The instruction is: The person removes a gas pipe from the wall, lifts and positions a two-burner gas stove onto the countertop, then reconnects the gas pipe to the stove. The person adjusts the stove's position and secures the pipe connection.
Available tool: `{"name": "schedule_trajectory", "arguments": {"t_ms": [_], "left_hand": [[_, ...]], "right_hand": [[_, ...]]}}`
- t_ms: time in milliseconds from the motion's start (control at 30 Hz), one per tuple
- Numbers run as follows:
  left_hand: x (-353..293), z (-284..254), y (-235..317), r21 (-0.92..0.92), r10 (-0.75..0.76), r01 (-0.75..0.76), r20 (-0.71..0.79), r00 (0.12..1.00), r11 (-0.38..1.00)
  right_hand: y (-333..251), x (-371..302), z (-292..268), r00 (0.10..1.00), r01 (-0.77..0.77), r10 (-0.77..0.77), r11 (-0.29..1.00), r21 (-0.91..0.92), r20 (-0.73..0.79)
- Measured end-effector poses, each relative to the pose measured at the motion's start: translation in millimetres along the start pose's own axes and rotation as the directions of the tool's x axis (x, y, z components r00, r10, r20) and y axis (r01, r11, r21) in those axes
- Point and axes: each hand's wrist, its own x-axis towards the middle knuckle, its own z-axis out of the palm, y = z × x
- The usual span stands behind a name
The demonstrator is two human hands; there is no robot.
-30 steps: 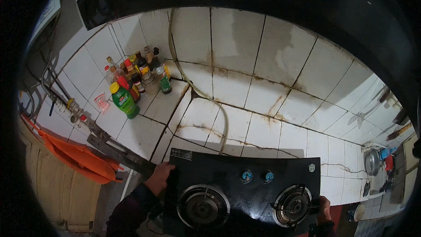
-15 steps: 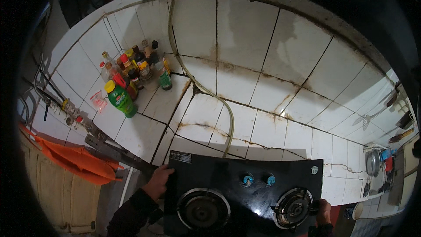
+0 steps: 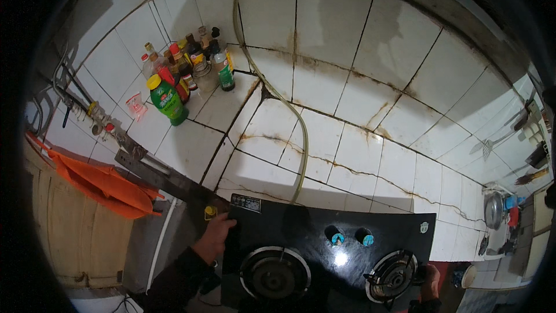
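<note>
Both hands grip the black two-burner stove (image 3: pixel 324 255) below the tiled counter (image 3: pixel 347 139) — left hand (image 3: pixel 215 236) curled on its left edge, right hand (image 3: pixel 430 278) closed at its right corner — best kept level, mindful of the hose (image 3: pixel 289 110).

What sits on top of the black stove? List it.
On the black stove: two round burners, two blue-capped knobs, a small label. Both hands grip its ends. Whatever lies beneath is covered.
</note>
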Motion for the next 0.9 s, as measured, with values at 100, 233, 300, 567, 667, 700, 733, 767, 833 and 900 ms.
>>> {"name": "schedule_trajectory", "arguments": {"t_ms": [100,233,300,567,667,700,733,767,833,900], "left_hand": [[-7,-1,-12,0.026,-0.002,0.003,-0.068,0.998,1.0],[-2,2,-17,-0.084,0.035,-0.03,0.061,0.998,0.996],[3,6,-16,-0.056,0.023,-0.019,0.067,0.998,0.998],[10,28,8,0.199,0.451,-0.537,0.354,0.819,0.82],[27,52,42,0.157,0.259,-0.301,0.242,0.935,0.94],[36,63,52,0.03,0.021,-0.026,0.157,0.987,0.999],[42,71,61,0.053,0.01,-0.019,0.155,0.988,0.998],[49,76,68,0.076,-0.019,0.009,0.137,0.99,0.997],[55,79,73,0.256,0.182,-0.231,0.201,0.963,0.939],[59,77,67,0.385,0.381,-0.478,0.304,0.873,0.789]], "right_hand": [[-7,-13,-8,0.994,0.101,-0.101,0.995,-0.003,0.042],[-21,-14,-16,0.984,0.174,-0.172,0.984,-0.025,0.047],[-28,-1,-17,0.982,0.187,-0.188,0.982,0.027,0.026],[-99,-33,20,0.961,0.264,-0.26,0.964,-0.029,0.096],[-114,-36,40,0.943,0.295,-0.292,0.955,0.002,0.162],[-114,-29,44,0.958,0.245,-0.244,0.969,0.014,0.149],[-113,-21,43,0.972,0.191,-0.192,0.981,0.023,0.136],[-111,-11,40,0.968,0.207,-0.206,0.978,0.009,0.145],[-100,11,36,0.952,0.251,-0.245,0.968,-0.01,0.182],[-95,36,34,0.971,0.182,-0.173,0.982,-0.048,0.163]]}}
